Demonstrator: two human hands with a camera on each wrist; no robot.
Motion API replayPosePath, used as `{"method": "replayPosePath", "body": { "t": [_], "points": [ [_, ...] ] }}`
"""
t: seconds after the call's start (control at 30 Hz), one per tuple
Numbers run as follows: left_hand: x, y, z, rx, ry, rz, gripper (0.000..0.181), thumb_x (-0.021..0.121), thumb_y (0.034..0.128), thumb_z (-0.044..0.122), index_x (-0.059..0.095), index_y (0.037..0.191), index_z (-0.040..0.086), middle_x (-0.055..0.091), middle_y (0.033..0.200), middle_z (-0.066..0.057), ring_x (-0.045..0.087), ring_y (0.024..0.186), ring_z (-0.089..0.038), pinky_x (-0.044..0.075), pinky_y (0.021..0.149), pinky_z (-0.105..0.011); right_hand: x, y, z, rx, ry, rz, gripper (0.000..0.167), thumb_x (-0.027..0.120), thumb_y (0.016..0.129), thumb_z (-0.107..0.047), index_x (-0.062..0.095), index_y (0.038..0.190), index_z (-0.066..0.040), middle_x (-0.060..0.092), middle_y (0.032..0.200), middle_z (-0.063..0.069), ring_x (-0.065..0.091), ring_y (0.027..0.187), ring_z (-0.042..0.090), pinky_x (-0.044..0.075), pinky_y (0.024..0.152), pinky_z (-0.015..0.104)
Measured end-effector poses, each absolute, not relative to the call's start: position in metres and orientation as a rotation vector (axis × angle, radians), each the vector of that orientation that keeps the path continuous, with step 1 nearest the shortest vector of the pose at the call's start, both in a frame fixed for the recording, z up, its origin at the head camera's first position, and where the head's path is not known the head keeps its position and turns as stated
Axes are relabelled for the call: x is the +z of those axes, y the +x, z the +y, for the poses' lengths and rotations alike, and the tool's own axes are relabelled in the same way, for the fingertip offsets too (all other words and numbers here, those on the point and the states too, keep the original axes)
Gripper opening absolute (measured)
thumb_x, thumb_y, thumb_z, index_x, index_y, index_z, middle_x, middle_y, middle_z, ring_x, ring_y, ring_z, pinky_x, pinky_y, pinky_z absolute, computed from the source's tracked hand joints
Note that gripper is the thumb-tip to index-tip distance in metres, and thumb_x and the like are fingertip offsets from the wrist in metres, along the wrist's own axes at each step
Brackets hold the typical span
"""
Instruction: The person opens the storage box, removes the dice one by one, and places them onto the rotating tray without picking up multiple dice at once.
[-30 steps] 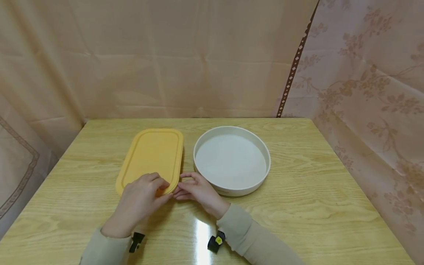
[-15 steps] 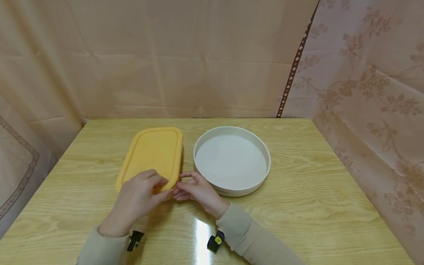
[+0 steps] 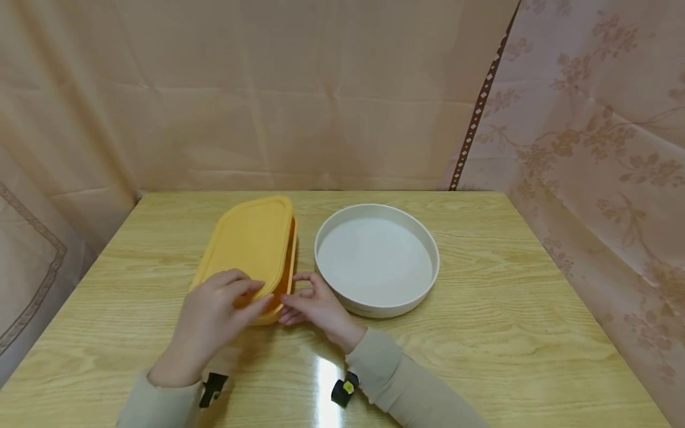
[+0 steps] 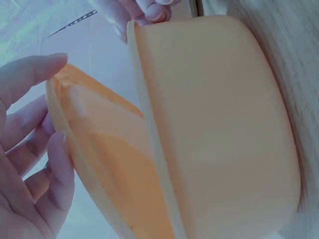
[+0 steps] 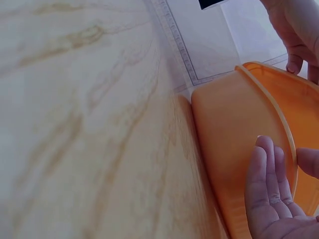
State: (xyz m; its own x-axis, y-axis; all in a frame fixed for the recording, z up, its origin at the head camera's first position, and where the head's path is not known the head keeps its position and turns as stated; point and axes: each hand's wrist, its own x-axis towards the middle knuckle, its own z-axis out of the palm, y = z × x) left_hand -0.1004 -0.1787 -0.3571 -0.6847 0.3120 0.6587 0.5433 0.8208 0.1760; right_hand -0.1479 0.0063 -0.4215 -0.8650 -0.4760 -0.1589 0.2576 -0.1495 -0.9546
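A yellow lid [image 3: 251, 238] lies tilted on an orange-yellow box [image 3: 292, 270], raised along its right and near side so that a gap shows between them. My left hand [image 3: 211, 312] pinches the lid's near corner between thumb and fingers; in the left wrist view the lid [image 4: 94, 184] slants away from the box [image 4: 219, 114]. At the box's near right corner, my right hand [image 3: 321, 308] holds the rim, thumb at the rim and several fingers along the outer wall [image 5: 229, 129] in the right wrist view. The box's contents cannot be made out.
A round, white, shallow dish [image 3: 374, 261] stands just right of the box, close to my right hand. The wooden table [image 3: 508, 333] carries both. Behind it hangs a beige curtain [image 3: 299, 95], with a flowered cloth [image 3: 605, 148] on the right.
My left hand has lifted the lid's near right corner up and to the left, and a gap has come between lid and box. The right hand has barely moved.
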Motion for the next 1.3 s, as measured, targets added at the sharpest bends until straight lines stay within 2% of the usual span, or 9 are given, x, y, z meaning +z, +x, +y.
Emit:
{"method": "replayPosePath", "body": {
  "t": [0.17,0.23,0.43,0.7,0.87,0.93,1.03,1.17,1.3],
  "points": [
    [-0.353,-0.098,-0.183,-0.463,-0.629,-2.317,0.027,0.087,0.0684,0.016,0.077,0.088,0.000,0.070,0.080,-0.009,0.062,0.066,-0.018,0.053,0.054,-0.031,-0.423,-0.149,0.006,-2.030,-0.256,1.685,0.046,0.062,0.096,-0.005,0.034,0.131,-0.001,0.071,0.078,0.007,0.068,0.061,0.010,0.060,0.066,0.031],
    [-0.351,-0.097,-0.185,-0.460,-0.626,-2.309,0.028,0.084,0.0765,0.022,0.077,0.091,0.000,0.071,0.082,-0.010,0.063,0.066,-0.020,0.054,0.053,-0.032,-0.423,-0.149,0.006,-2.031,-0.260,1.684,0.047,0.062,0.096,-0.005,0.033,0.132,-0.001,0.070,0.077,0.005,0.068,0.061,0.010,0.061,0.066,0.032],
    [-0.345,-0.094,-0.189,-0.468,-0.597,-2.254,0.065,0.041,0.1016,0.053,0.077,0.094,0.000,0.073,0.084,-0.012,0.064,0.065,-0.021,0.054,0.054,-0.035,-0.424,-0.149,0.007,-2.042,-0.262,1.667,0.046,0.061,0.096,-0.003,0.032,0.132,0.000,0.068,0.074,0.002,0.068,0.061,0.010,0.061,0.066,0.032],
    [-0.344,-0.093,-0.196,-0.482,-0.465,-2.199,0.065,0.043,0.1012,0.055,0.077,0.098,0.000,0.076,0.086,-0.013,0.070,0.073,-0.030,0.055,0.059,-0.044,-0.423,-0.150,0.007,-2.018,-0.261,1.667,0.063,0.062,0.096,-0.005,0.026,0.148,0.003,0.072,0.081,0.009,0.070,0.066,0.012,0.062,0.072,0.038],
    [-0.345,-0.093,-0.205,-0.576,-0.392,-2.143,0.037,0.066,0.0956,0.034,0.077,0.100,-0.001,0.076,0.085,-0.015,0.070,0.065,-0.029,0.054,0.053,-0.022,-0.423,-0.150,0.007,-2.013,-0.269,1.657,0.070,0.061,0.096,-0.003,0.022,0.153,0.003,0.073,0.085,0.019,0.072,0.072,0.017,0.061,0.076,0.041],
    [-0.344,-0.092,-0.208,-0.622,-0.348,-2.137,0.024,0.078,0.0866,0.017,0.077,0.102,-0.001,0.076,0.085,-0.016,0.069,0.066,-0.024,0.050,0.058,-0.007,-0.423,-0.151,0.007,-2.012,-0.274,1.657,0.070,0.061,0.096,-0.003,0.021,0.153,0.003,0.073,0.087,0.023,0.073,0.074,0.018,0.061,0.076,0.041],
    [-0.344,-0.090,-0.213,-0.696,-0.285,-2.120,0.030,0.083,0.0742,-0.002,0.076,0.103,-0.002,0.075,0.087,-0.018,0.066,0.078,0.004,0.043,0.068,0.003,-0.424,-0.151,0.007,-2.009,-0.283,1.658,0.071,0.060,0.096,-0.003,0.020,0.154,0.003,0.072,0.091,0.028,0.074,0.076,0.021,0.061,0.077,0.041],
    [-0.343,-0.090,-0.218,-0.789,-0.225,-2.057,0.027,0.080,0.0765,-0.006,0.075,0.103,-0.005,0.074,0.088,-0.023,0.049,0.092,0.028,0.039,0.072,0.005,-0.424,-0.152,0.007,-2.008,-0.289,1.657,0.071,0.060,0.096,-0.003,0.019,0.154,0.002,0.071,0.092,0.030,0.074,0.077,0.022,0.061,0.077,0.041],
    [-0.343,-0.089,-0.224,-0.869,-0.122,-1.994,0.025,0.078,0.0795,-0.006,0.074,0.104,-0.006,0.075,0.090,-0.018,0.053,0.086,0.026,0.040,0.070,0.005,-0.424,-0.152,0.007,-2.009,-0.286,1.651,0.071,0.060,0.096,-0.003,0.019,0.154,0.002,0.071,0.092,0.030,0.074,0.077,0.022,0.061,0.077,0.041]
  ]
}}
